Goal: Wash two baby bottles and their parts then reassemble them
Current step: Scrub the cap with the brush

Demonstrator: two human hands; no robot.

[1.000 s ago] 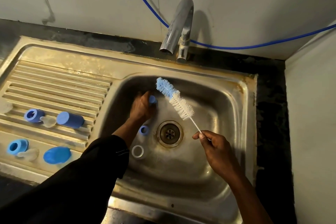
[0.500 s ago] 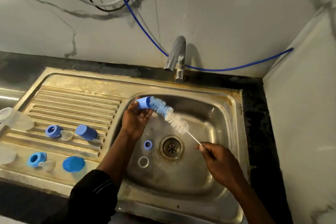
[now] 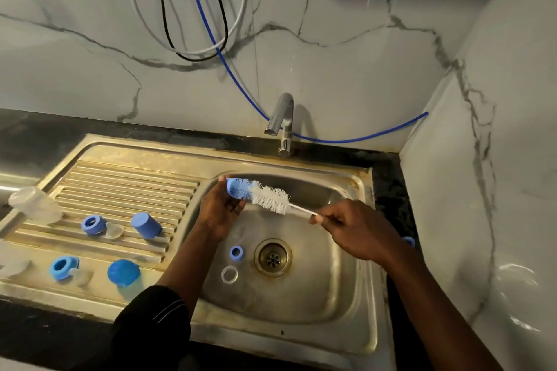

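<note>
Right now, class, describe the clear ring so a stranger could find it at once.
Look into the sink basin, left of the drain. Two small rings lie there; the clear ring lies nearer the front edge. Its neighbour, the blue ring, is solid blue.

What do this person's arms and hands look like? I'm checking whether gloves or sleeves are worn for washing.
No gloves: both the left hand and the right hand are bare. The left arm has a black sleeve with thin pale lines, pushed up past the forearm. No sleeve shows on the right arm.
</note>
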